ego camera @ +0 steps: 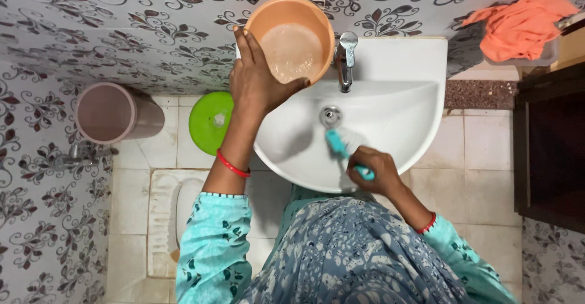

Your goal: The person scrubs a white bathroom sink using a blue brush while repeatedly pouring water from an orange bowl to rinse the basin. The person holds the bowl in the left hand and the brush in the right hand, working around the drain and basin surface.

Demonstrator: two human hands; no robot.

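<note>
Left hand (256, 81) gripped orange mug (292, 39) above white basin (402, 127) (upper centre) — right hand (375, 170) clasped teal brush (341, 148), bristles toward drain (330, 116).

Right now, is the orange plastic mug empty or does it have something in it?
Not empty: the orange plastic mug, held by the left hand, has foamy water inside.

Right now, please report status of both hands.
Left hand holds orange mug over sink. Right hand grips teal brush inside basin. Nothing blocking.
</note>
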